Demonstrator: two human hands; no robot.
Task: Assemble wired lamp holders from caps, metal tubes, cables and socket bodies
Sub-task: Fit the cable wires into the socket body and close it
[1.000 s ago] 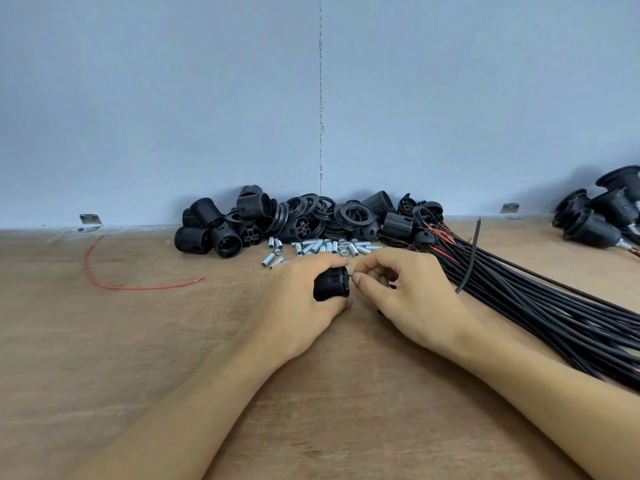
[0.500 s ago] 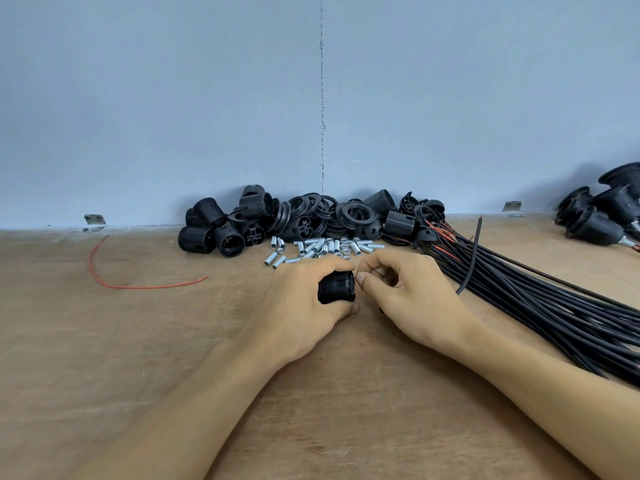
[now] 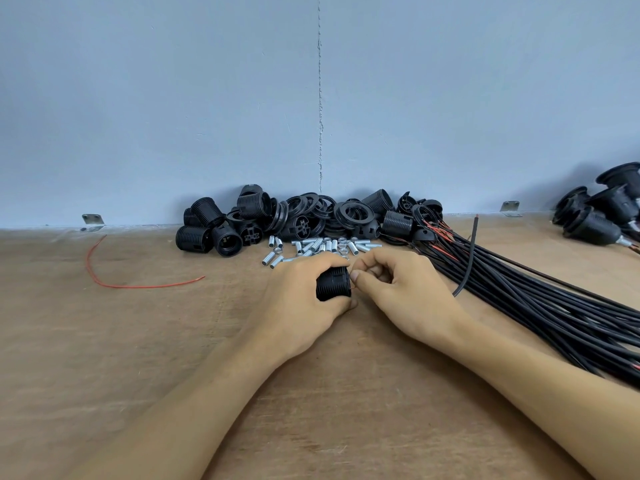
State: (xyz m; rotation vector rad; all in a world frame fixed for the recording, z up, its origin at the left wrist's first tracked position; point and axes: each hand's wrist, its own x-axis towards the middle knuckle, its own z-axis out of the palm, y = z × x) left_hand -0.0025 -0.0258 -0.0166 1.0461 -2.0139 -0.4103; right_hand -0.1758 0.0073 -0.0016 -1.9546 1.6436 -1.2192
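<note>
Socket body of ribbed black plastic [image 3: 331, 284] sits gripped in the left hand [image 3: 294, 306]. Right hand [image 3: 405, 299] meets its end, fingers curled, thumb and forefinger pinched; what they hold, I cannot tell. Short silver metal tubes [image 3: 322, 245] lie just beyond both hands, long black cables [image 3: 536, 299] beside the right.

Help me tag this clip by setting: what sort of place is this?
Likely a small assembly workbench: a heap of black socket parts, loose metal tubes and a bundle of black cables lie on a plain wooden table against a bare wall.
</note>
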